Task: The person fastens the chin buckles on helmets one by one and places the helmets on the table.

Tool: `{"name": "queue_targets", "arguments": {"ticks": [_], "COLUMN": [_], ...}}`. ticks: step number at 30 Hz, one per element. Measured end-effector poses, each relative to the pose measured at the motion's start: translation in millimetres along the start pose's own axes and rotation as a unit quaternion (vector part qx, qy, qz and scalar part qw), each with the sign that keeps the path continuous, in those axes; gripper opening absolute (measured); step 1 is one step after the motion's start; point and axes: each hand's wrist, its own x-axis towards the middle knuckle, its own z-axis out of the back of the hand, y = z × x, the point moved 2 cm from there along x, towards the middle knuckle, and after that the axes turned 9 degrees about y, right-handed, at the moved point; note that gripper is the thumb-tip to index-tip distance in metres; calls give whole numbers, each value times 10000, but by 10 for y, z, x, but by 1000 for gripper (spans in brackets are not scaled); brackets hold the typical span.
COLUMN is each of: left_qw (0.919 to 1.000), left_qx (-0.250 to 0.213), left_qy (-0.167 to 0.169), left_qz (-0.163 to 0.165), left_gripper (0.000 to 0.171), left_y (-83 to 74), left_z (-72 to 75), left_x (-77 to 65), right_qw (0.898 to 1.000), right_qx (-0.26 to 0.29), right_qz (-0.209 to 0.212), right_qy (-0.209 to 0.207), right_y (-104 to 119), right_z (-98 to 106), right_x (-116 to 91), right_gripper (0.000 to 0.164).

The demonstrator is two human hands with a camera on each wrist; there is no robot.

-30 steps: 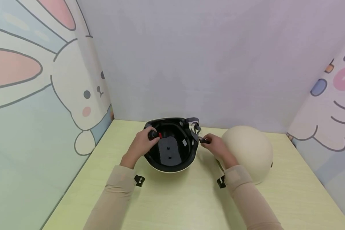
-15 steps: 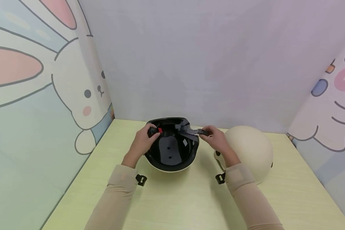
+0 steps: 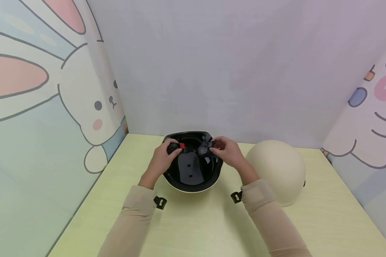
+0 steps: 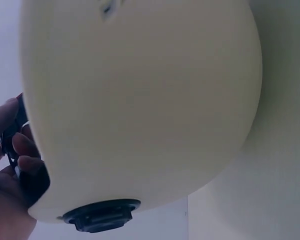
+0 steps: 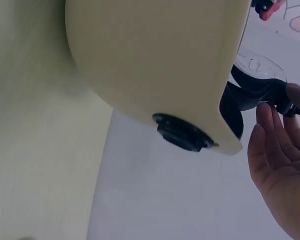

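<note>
An upturned cream helmet point(image 3: 191, 187) with a black lining sits in the middle of the table. At its left rim my left hand point(image 3: 157, 160) pinches a black buckle piece with a red tab point(image 3: 182, 145). My right hand point(image 3: 230, 154) grips the end of the dark chin strap point(image 3: 204, 146) over the helmet's right side. In the right wrist view, thumb and fingers hold the strap's black clip point(image 5: 286, 107), and a clear plastic piece point(image 5: 260, 65) lies against the webbing. The helmet shell point(image 4: 140, 110) hides part of the left hand in the left wrist view. The two strap ends are apart.
A second cream helmet point(image 3: 276, 171) rests dome up on the table point(image 3: 193, 228), close to the right forearm. A grey-lilac curtain point(image 3: 212, 71) stands behind, and cartoon-printed panels flank both sides.
My right hand has moved left with the strap, from outside the helmet's right rim to over its opening. My left hand keeps hold of the buckle piece and has shifted slightly right.
</note>
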Motion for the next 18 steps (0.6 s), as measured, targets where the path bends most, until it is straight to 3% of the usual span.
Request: {"name": "queue_targets", "arguments": {"ticks": [11, 18], "left_qw": [9999, 9998], "left_qx": [-36, 2], "left_qy": [21, 29], "left_qz": [-140, -181], "left_gripper": [32, 32], "left_y": [23, -8], "left_z": [-38, -55], "left_x": [0, -9], "right_qw": [9994, 9991], "right_qx": [-89, -192], "right_qz": [-62, 126], "right_qy": [321, 361], "right_y": [106, 120], "right_z": [-213, -317], "right_x": [80, 107], "right_gripper": [35, 31]}}
